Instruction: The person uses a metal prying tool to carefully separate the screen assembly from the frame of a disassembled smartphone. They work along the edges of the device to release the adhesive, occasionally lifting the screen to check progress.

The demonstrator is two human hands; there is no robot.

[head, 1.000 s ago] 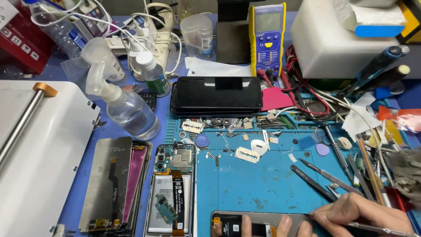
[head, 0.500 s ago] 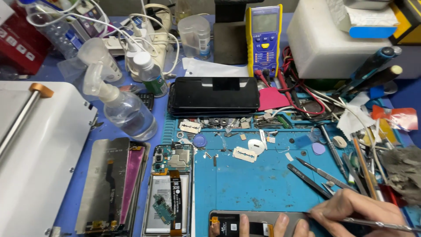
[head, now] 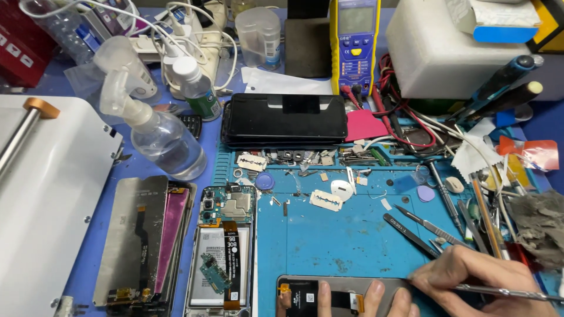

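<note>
At the bottom edge of the blue work mat (head: 352, 235) lies a phone screen panel (head: 305, 290), back side up, with a flex cable on it. My left hand (head: 364, 299) shows only as fingertips pressing on that panel. My right hand (head: 482, 282) is closed around a thin metal tool (head: 511, 292) whose tip reaches the panel's right end. Two black tweezers (head: 417, 226) lie just above my right hand.
An opened phone (head: 223, 252) with exposed board and battery lies left of the panel, next to a stack of screen panels (head: 141, 235). A spray bottle (head: 158, 135), stacked black phones (head: 285, 120), a yellow multimeter (head: 354, 41), razor blades (head: 326, 201), small parts and screwdrivers (head: 499, 88) crowd the bench.
The view has drifted slightly, so the bench sits a little lower in frame. My hands stay on the panel at the bottom edge, the right hand shifting a little with its tool.
</note>
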